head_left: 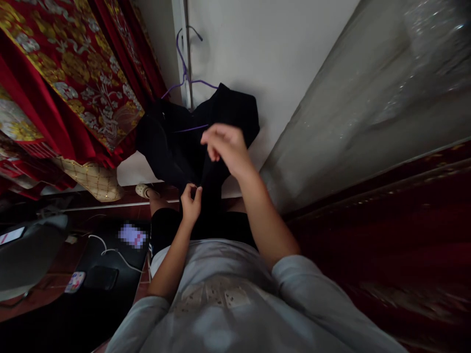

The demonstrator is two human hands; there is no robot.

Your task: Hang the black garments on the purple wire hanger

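A black garment (pixel 172 142) hangs on a purple wire hanger (pixel 184 73) hooked on a white door frame. My left hand (pixel 191 201) is closed in a pinch on the garment's lower edge, just above my lap. My right hand (pixel 224 147) is higher, fingers curled and pinched against the garment's front near the hanger's bar. What the right fingers grip is hard to make out against the dark cloth.
Red and gold patterned cloth (pixel 73 63) hangs at the left. A dark surface at lower left holds a phone (pixel 101 277), a white cable (pixel 110 252) and small cards. A grey wrapped panel (pixel 368 98) and dark red furniture (pixel 386 235) stand at the right.
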